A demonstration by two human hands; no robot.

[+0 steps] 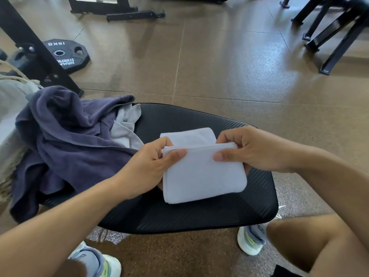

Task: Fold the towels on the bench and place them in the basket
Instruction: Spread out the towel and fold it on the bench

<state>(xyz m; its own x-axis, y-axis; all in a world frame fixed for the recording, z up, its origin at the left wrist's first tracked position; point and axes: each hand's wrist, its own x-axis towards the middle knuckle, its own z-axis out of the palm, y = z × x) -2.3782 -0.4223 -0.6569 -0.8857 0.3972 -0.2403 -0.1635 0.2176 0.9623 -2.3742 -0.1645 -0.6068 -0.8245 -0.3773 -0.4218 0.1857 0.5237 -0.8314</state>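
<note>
A white towel (201,174), folded into a small rectangle, lies on the black padded bench (199,214). My left hand (147,166) pinches its upper left corner and my right hand (253,150) pinches its upper right corner, both holding the folded top edge. A crumpled dark blue towel (65,140) lies heaped on the left end of the bench, with a light grey towel (125,124) partly showing beneath it. A pale woven basket (10,108) stands at the far left edge, mostly cut off.
A black weight plate (63,54) lies on the brown floor at the back left beside a black machine frame (30,45). More black equipment legs (337,35) stand at the back right. My knees and shoes show below the bench.
</note>
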